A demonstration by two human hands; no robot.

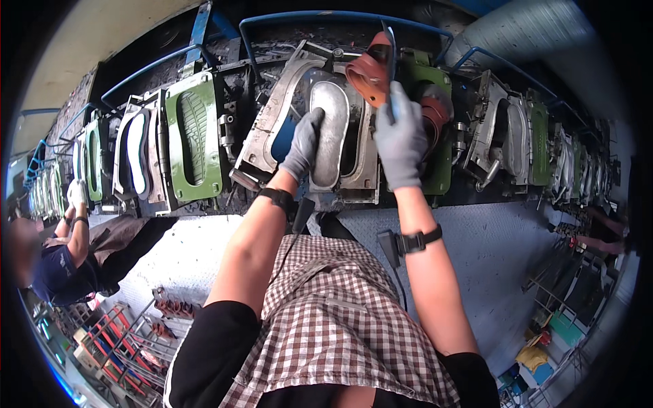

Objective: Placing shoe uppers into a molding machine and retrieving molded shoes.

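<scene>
My left hand [303,146], in a grey glove, is closed against the left edge of a silvery sole-shaped metal mold piece [330,139], its fingertips partly hidden. This piece stands over an opened metal mold frame [262,132]. My right hand [401,139], also gloved, is closed round a blue-handled tool with a thin dark blade [390,51] pointing up and away. Beside the blade is a reddish-brown strappy piece like a shoe upper [371,71]. Another reddish-brown piece [433,112] sits right of that hand, partly hidden, before a green mold half [442,160].
More molds line the bench on both sides, including an open green one [194,139] at left and a grey one [500,139] at right. Blue bars [326,15] arch behind them. A co-worker [64,262] works at far left. A rack [129,340] stands lower left.
</scene>
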